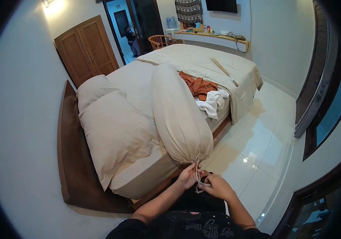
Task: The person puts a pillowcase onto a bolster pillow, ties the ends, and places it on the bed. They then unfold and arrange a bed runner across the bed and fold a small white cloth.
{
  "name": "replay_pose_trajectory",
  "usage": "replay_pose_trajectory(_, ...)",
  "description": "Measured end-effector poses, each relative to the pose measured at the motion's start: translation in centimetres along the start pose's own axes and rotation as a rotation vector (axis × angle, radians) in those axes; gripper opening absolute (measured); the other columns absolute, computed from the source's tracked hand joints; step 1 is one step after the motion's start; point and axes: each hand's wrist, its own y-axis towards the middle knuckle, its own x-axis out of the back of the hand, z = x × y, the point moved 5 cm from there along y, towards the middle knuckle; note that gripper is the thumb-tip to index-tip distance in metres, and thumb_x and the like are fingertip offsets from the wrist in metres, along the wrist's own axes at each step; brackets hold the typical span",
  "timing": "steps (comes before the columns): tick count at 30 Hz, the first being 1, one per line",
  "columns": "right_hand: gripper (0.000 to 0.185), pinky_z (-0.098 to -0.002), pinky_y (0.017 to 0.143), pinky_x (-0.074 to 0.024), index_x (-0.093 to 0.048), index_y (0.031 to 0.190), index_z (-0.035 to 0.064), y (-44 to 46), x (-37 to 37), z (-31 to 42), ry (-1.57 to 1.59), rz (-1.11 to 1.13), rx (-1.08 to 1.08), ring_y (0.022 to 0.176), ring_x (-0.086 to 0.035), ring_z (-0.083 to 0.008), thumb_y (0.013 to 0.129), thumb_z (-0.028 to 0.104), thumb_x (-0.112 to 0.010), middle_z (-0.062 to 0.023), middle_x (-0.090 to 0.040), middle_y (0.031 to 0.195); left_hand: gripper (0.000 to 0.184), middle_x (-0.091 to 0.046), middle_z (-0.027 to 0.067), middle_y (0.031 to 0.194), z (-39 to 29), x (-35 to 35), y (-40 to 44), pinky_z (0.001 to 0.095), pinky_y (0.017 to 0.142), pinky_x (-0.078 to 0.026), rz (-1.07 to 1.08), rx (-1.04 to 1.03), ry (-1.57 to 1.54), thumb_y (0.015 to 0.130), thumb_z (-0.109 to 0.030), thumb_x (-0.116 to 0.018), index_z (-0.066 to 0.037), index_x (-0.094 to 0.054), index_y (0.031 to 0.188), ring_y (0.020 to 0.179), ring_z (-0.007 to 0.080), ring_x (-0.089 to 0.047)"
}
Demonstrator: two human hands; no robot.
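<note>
I have a long beige bolster [180, 115] in front of me, lying on the bed [136, 99] with its bunched end at the edge close to my tummy. My left hand [187, 177] is curled up small at that end, with my fingers holding the string [198, 175] right by the puckered cloth. My right hand [216, 186] is just beside it, with my thumb and finger pinched close together on a lower bit of the same string. I can't tell if there is a knot in it. To my left, two puffy beige pillows [114, 127] lie near the brown headboard [73, 159], one partly on top of the other. Just past the bolster, on its right side, are a crumpled rusty-orange cloth [198, 85] and a crumpled white cloth [215, 103], and they touch each other. A hand broom [224, 71] lies on the beige bedspread [178, 55] behind them. Far off there is a brown wooden wardrobe [85, 49], a wooden chair [160, 42] and a black TV [222, 5] on the wall. Through the doorway, I can see a person [131, 40] in dark clothes.
</note>
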Motion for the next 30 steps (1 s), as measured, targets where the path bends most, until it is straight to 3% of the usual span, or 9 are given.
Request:
replay_pose_trajectory(1, 0.03, -0.0369, 0.069, -0.0468, -0.061, 0.079, 0.0006, 0.1, -0.3, -0.7, -0.002, -0.002, 0.003, 0.068, -0.058, -0.031, 0.077, 0.03, -0.068, -0.0131, -0.06, 0.069, 0.032, -0.055, 0.0058, 0.078, 0.0, 0.5, 0.0, 0.0351, 0.086, -0.043, 0.002, -0.001, 0.003, 0.097, -0.03, -0.035, -0.003, -0.05, 0.101, 0.085, 0.0227, -0.054)
replay_pose_trajectory(3, 0.035, -0.0373, 0.068, -0.0451, -0.058, 0.095, 0.0021, 0.1, 0.6, -0.7, -0.043, -0.348, 0.162, 0.082, -0.058, -0.031, 0.072, 0.024, -0.073, -0.0154, -0.057, 0.085, 0.026, -0.058, 0.0084, 0.085, -0.2, 0.0, 0.1, 0.0319, 0.082, -0.047, 0.159, -0.01, -0.096, 0.096, -0.026, -0.039, -0.003, -0.05, 0.099, 0.084, 0.0219, -0.058)
replay_pose_trajectory(5, 0.037, -0.037, 0.072, -0.0449, -0.056, 0.098, 0.0036, 0.5, 1.0, 0.1, 0.11, -0.328, 0.163, 0.084, -0.056, -0.0315, 0.071, 0.022, -0.073, -0.015, -0.055, 0.089, 0.024, -0.06, 0.0101, 0.092, -0.3, -0.4, -0.1, 0.0333, 0.084, -0.046, 0.187, -0.013, -0.061, 0.095, -0.024, -0.04, -0.004, -0.05, 0.101, 0.087, 0.0208, -0.059)
replay_pose_trajectory(7, 0.039, -0.0366, 0.075, -0.0448, -0.055, 0.102, 0.005, 1.1, 0.8, 1.0, 0.268, -0.304, 0.164, 0.087, -0.055, -0.032, 0.07, 0.019, -0.073, -0.0146, -0.054, 0.092, 0.023, -0.06, 0.009, 0.096, -0.3, -0.9, -0.6, 0.0345, 0.086, -0.045, -0.037, -0.002, 0.052, 0.095, -0.023, -0.042, -0.005, -0.051, 0.105, 0.088, 0.0189, -0.058)
replay_pose_trajectory(18, 0.023, -0.0342, 0.056, -0.0444, -0.053, 0.087, 0.0024, 3.6, -2.1, -1.3, 0.165, -0.579, 0.012, 0.061, -0.055, -0.0265, 0.073, 0.011, -0.068, -0.0114, -0.054, 0.07, 0.025, -0.054, 0.0045, 0.108, 0.5, -1.0, -1.6, 0.0312, 0.088, -0.04, -0.089, -0.054, 0.237, 0.095, -0.025, -0.044, -0.008, -0.051, 0.113, 0.099, 0.0146, -0.05)
replay_pose_trajectory(23, 0.016, -0.0332, 0.055, -0.0435, -0.056, 0.077, 0.0, 3.8, -3.4, -3.4, 0.098, -0.5, 0.038, 0.059, -0.054, -0.0252, 0.075, 0.012, -0.066, -0.0126, -0.054, 0.068, 0.03, -0.052, 0.0058, 0.116, 0.6, -2.9, -2.0, 0.0337, 0.094, -0.037, -0.156, -0.066, 0.381, 0.095, -0.028, -0.042, -0.009, -0.05, 0.117, 0.106, 0.0167, -0.048)
replay_pose_trajectory(25, 0.016, -0.033, 0.055, -0.0432, -0.057, 0.075, -0.0008, 3.8, -3.1, -2.9, 0.138, -0.426, 0.056, 0.059, -0.054, -0.0249, 0.076, 0.012, -0.066, -0.0129, -0.054, 0.068, 0.019, -0.053, 0.0014, 0.081, -0.2, -1.9, -2.2, 0.022, 0.064, -0.04, -0.436, -0.198, 0.376, 0.094, -0.022, -0.046, -0.006, -0.052, 0.103, 0.072, 0.0111, -0.052)
replay_pose_trajectory(27, 0.014, -0.0335, 0.055, -0.0433, -0.059, 0.075, -0.0015, 3.6, -2.6, -2.6, 0.287, -0.27, -0.003, 0.06, -0.056, -0.0257, 0.076, 0.011, -0.066, -0.0132, -0.055, 0.069, 0.017, -0.051, 0.0006, 0.075, -0.7, -0.6, -2.1, 0.0207, 0.057, -0.036, -0.486, -0.229, 0.445, 0.094, -0.022, -0.046, -0.006, -0.052, 0.097, 0.064, 0.0099, -0.048)
replay_pose_trajectory(30, 0.014, -0.0328, 0.055, -0.0434, -0.061, 0.079, -0.0015, 3.7, -2.1, -4.3, 0.185, -0.321, -0.016, 0.06, -0.056, -0.0254, 0.075, 0.01, -0.067, -0.0134, -0.056, 0.07, 0.017, -0.047, -0.0009, 0.066, -0.9, 0.2, -2.1, 0.02, 0.047, -0.03, -0.486, -0.235, 0.515, 0.093, -0.023, -0.047, -0.007, -0.051, 0.088, 0.054, 0.0078, -0.041)
